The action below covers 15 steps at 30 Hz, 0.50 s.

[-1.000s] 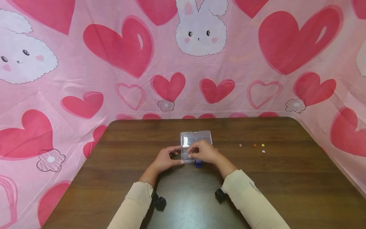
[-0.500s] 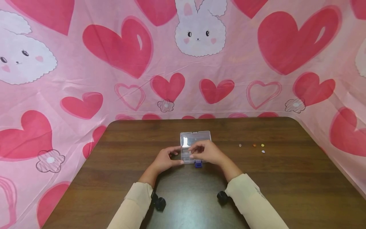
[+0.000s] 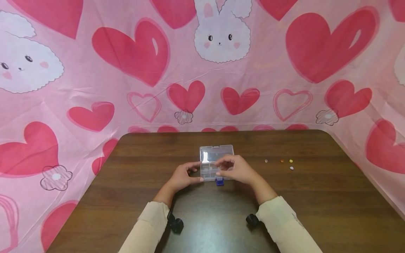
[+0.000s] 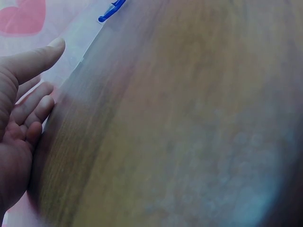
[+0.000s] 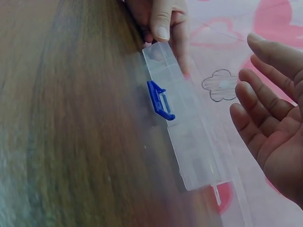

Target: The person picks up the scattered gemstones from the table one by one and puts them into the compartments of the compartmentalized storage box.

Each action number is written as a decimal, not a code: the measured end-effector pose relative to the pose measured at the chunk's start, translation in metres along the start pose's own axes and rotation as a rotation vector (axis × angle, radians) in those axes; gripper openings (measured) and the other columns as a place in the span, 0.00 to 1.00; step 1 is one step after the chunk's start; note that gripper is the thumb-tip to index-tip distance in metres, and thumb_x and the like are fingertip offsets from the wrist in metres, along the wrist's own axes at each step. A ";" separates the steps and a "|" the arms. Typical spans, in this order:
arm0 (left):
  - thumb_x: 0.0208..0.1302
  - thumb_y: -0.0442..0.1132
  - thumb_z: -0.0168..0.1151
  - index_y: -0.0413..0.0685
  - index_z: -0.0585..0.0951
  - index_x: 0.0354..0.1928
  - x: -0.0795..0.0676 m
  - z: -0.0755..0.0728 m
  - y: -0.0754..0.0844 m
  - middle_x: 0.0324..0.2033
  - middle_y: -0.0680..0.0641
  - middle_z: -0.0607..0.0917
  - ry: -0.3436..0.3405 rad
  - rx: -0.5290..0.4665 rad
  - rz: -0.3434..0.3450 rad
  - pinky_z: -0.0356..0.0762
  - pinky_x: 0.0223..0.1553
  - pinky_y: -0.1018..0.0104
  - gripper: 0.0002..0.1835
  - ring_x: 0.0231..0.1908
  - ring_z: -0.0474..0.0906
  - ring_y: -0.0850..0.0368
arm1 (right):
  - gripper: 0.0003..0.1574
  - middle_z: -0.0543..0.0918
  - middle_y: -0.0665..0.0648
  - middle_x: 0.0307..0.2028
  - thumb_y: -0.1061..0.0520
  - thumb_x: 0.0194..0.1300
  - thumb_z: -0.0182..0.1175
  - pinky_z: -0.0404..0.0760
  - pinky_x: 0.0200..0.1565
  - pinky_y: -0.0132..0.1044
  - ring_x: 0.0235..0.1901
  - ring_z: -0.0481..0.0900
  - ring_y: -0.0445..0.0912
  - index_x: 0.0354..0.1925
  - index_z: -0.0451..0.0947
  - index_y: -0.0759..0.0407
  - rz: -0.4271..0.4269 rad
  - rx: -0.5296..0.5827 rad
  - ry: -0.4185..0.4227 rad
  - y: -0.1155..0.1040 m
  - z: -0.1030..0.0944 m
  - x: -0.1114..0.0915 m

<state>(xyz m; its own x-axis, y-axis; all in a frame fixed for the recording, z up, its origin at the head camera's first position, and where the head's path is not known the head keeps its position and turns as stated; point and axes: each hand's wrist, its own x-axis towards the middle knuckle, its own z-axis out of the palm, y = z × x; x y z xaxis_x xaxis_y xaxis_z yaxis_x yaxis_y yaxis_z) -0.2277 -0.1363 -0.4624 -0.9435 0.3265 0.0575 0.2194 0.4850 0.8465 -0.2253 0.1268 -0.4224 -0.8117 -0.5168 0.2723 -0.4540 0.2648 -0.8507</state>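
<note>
A clear plastic compartment box stands on the table with its lid raised at the back. Its blue latch hangs down at the front. My left hand holds the box's left end, thumb at the front corner and index finger farther back. Over the right part of the box is my right hand, fingers loosely bent and apart, hiding some compartments. In the right wrist view this right hand shows nothing between its fingers. A small pale piece appears inside the box, too small to identify.
Several small bead-like pieces lie on the brown table to the right: a pale one, an orange-brown one, a yellow one and a white one. A pink heart-patterned cloth hangs behind the table.
My right hand has drawn back to the right across the box, and its fingers have spread apart. More of the left compartments now show. The left hand stays in place.
</note>
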 end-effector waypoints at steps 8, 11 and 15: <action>0.49 0.43 0.79 0.49 0.80 0.60 0.000 -0.001 0.001 0.49 0.50 0.83 -0.007 0.002 -0.018 0.71 0.54 0.50 0.33 0.48 0.76 0.53 | 0.20 0.83 0.66 0.41 0.63 0.53 0.73 0.78 0.45 0.55 0.40 0.78 0.55 0.46 0.82 0.66 0.044 -0.002 0.029 -0.007 -0.007 -0.009; 0.48 0.42 0.79 0.50 0.80 0.60 0.001 -0.001 0.001 0.48 0.51 0.83 -0.006 -0.003 -0.026 0.71 0.54 0.51 0.33 0.47 0.76 0.53 | 0.20 0.82 0.68 0.40 0.66 0.53 0.72 0.76 0.45 0.60 0.40 0.77 0.59 0.46 0.82 0.69 0.060 -0.009 0.034 -0.017 -0.010 -0.012; 0.48 0.43 0.79 0.53 0.80 0.60 0.001 -0.001 -0.001 0.47 0.51 0.82 -0.008 -0.007 -0.043 0.71 0.54 0.52 0.33 0.47 0.75 0.54 | 0.19 0.82 0.63 0.37 0.67 0.53 0.72 0.78 0.43 0.56 0.39 0.77 0.61 0.44 0.82 0.69 0.056 -0.037 0.041 -0.035 -0.013 -0.017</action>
<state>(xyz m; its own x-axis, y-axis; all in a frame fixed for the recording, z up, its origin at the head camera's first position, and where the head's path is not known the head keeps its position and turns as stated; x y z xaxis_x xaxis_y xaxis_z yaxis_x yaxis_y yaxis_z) -0.2293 -0.1371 -0.4632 -0.9499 0.3121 0.0164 0.1767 0.4931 0.8518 -0.2005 0.1373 -0.3918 -0.8501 -0.4669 0.2436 -0.4200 0.3223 -0.8484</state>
